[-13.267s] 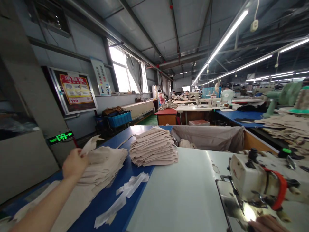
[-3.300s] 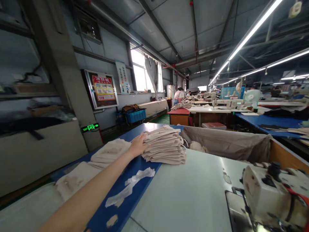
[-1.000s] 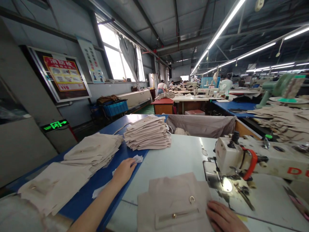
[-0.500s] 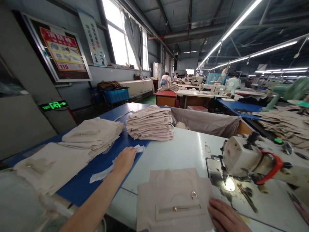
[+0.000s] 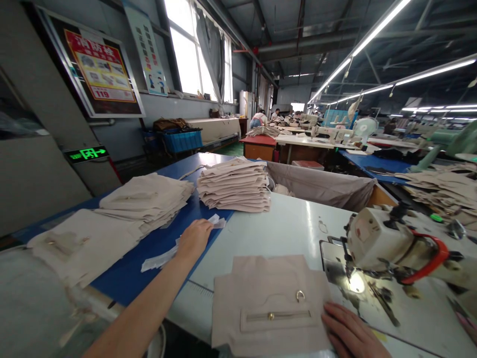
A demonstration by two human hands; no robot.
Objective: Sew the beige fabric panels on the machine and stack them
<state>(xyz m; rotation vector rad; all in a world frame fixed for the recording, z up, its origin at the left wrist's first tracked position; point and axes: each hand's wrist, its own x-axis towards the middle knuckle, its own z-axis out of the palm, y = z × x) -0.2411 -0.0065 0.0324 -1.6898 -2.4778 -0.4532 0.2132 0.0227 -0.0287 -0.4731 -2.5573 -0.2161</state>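
A beige fabric panel with a zipped slot, a gold zipper pull and a small metal D-ring lies flat on the pale sewing table. My right hand rests on its right edge, fingers stretched out, with the thumb out of sight. Further left, my left hand reaches over the blue surface, its fingers bent together on a white strip. More white strips lie under and beside that wrist. The fingertips of the left hand are partly hidden from the camera.
The sewing machine with its lit needle area stands at right. A tall stack of folded beige pieces sits beyond my left hand. Zipped panels are piled at left. A cloth-lined bin lies behind the table.
The camera view has shifted slightly, so the scene sits a little further right and higher. Both hands stay at the same places, and the panel lies as before.
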